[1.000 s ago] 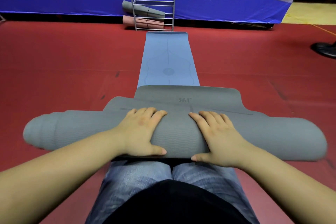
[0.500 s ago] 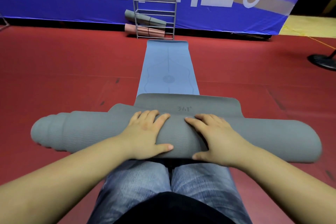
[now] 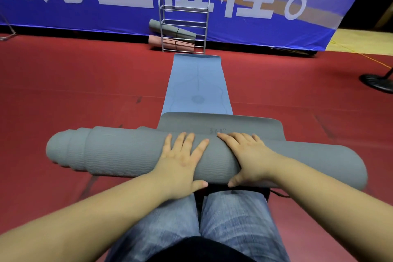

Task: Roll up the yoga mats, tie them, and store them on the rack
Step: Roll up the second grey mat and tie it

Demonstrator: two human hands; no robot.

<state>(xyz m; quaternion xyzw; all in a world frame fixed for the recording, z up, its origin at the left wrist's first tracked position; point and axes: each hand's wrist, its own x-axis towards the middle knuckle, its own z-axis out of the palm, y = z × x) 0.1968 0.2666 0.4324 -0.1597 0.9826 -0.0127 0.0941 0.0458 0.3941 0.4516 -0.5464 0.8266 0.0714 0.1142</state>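
Observation:
A grey yoga mat (image 3: 119,153) lies across the red floor in front of my knees, almost fully rolled into a thick roll with a stepped left end. A short flat flap of it (image 3: 244,124) still lies beyond the roll. My left hand (image 3: 182,161) and my right hand (image 3: 251,155) press flat on top of the roll near its middle, fingers spread and pointing forward, thumbs low on the near side. Beyond the flap a light blue mat (image 3: 197,83) lies unrolled, reaching to a metal rack (image 3: 184,27).
The rack stands against a blue banner (image 3: 85,6) and holds a rolled grey mat (image 3: 182,31) and a rolled pink mat (image 3: 168,42) on its lower shelves. A black round stand base (image 3: 376,81) sits at the far right. Red floor (image 3: 74,91) spreads on both sides.
Both hands have pushed the roll forward. The flat grey flap beyond it has grown shorter, and the roll has shifted a little to the right.

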